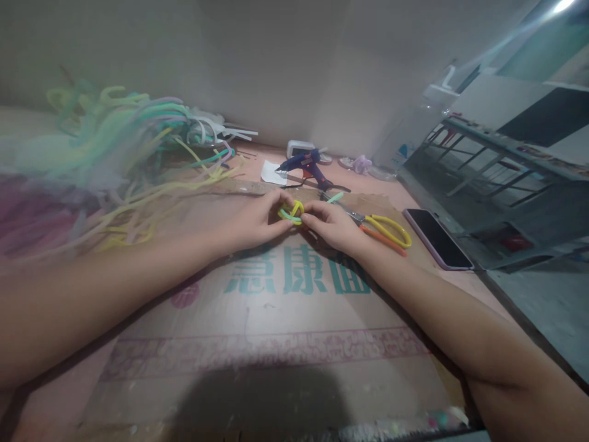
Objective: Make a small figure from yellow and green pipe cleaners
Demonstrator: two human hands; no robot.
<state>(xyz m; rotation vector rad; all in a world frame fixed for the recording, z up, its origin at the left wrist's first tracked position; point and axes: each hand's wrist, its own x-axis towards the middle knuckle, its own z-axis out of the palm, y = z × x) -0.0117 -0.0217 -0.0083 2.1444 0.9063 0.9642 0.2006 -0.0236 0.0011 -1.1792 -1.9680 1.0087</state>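
While both hands (269, 216) (335, 224) pinch a yellow-and-green loop (291, 216), scissors (369, 220) beside right wrist, glue gun (300, 161) beyond, phone (439, 239) farther right

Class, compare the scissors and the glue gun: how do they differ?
The scissors have one yellow and one orange handle; the glue gun is mostly dark blue. The scissors lie near the phone; the glue gun is by the white paper. They share one thing: neither is held.
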